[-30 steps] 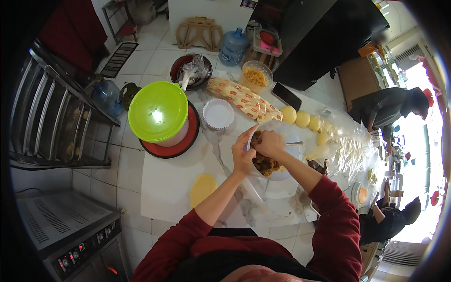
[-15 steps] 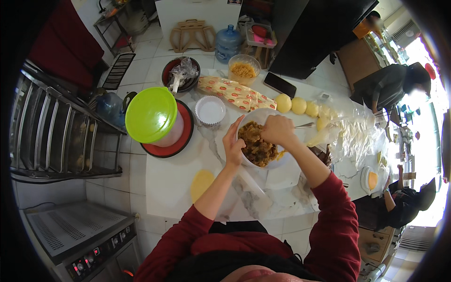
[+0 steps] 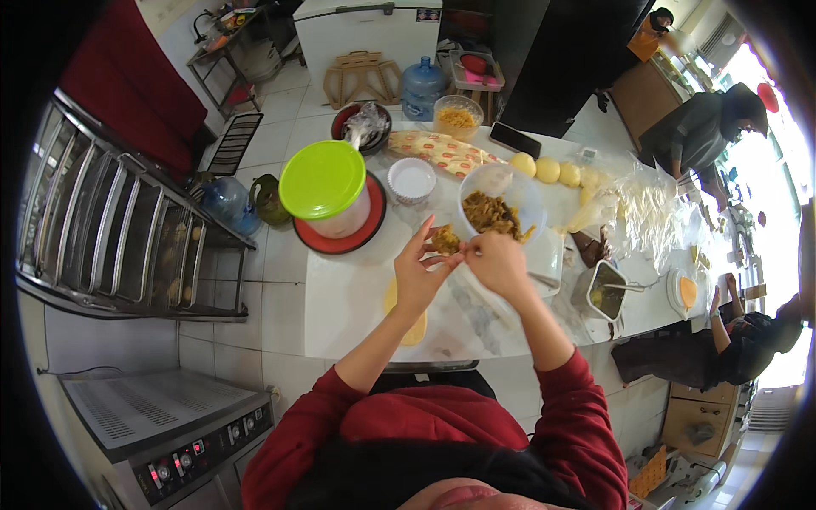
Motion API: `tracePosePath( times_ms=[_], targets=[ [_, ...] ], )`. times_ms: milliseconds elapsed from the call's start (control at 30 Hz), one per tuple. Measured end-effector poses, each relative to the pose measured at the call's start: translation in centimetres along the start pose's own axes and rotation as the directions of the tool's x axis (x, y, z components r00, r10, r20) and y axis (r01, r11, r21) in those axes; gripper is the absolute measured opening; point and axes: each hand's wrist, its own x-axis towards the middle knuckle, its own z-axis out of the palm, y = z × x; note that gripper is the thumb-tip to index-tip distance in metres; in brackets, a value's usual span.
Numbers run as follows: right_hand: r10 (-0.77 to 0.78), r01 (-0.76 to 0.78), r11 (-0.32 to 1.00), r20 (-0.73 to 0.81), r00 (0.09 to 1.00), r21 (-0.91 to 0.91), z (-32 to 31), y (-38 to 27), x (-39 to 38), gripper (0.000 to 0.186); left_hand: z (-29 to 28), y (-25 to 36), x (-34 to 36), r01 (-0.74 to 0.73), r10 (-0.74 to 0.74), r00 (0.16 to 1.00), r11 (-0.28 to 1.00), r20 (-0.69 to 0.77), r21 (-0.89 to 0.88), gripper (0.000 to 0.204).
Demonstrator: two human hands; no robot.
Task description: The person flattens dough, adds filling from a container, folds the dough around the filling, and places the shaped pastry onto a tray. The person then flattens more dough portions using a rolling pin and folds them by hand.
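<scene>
My left hand [image 3: 419, 276] holds a clump of brownish-yellow shredded filling [image 3: 444, 240] between thumb and curled fingers, over the table. Close by, my right hand [image 3: 498, 263] has its fingers pinched together and meets the left fingertips at the clump's edge; what it pinches, if anything, is hidden. Just beyond both hands stands a translucent bowl [image 3: 534, 197], with more filling [image 3: 493, 212] heaped inside. A flat yellow dough oval [image 3: 414, 331] lies on the table, partly covered by my left forearm.
A lime-lidded tub [image 3: 323, 180] stands on a red round tray [image 3: 374, 212] at left, beside paper cups [image 3: 411, 180]. Beyond the bowl are a patterned wrapper [image 3: 442, 153], dough balls [image 3: 548, 170] and a phone [image 3: 515, 140]. A metal container [image 3: 600, 291] and plastic sheeting [image 3: 650, 212] lie right.
Both hands have come out of the bowl toward me, and the left now carries a clump of filling. The bowl holds less heaped around my fingers, and the whole view has shifted.
</scene>
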Motion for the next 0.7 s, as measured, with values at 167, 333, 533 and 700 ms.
tracePosePath(
  times_ms=[167,333,533,700],
  targets=[
    [-0.025,0.026,1.0,0.041,0.999,-0.015,9.1,-0.8,-3.2,0.021,-4.2,-4.2,-3.2,0.067,-0.029,0.99,0.958,-0.138,0.279,0.048],
    [0.024,-0.023,1.0,0.044,0.999,-0.009,13.6,-1.6,-5.7,0.023,-7.6,-7.9,-5.0,0.137,-0.112,0.99,0.855,-0.079,0.5,0.039],
    [0.045,-0.041,0.997,0.056,0.997,-0.058,15.7,-0.5,-7.4,0.02,-8.5,-10.9,-5.9,-0.14,0.096,0.99,0.609,0.102,0.781,0.027],
    [0.074,-0.071,0.996,0.06,0.995,-0.048,14.7,3.4,-7.7,0.018,-10.2,-9.3,-3.9,-0.268,0.234,0.963,0.758,0.135,0.595,0.029]
  ],
)
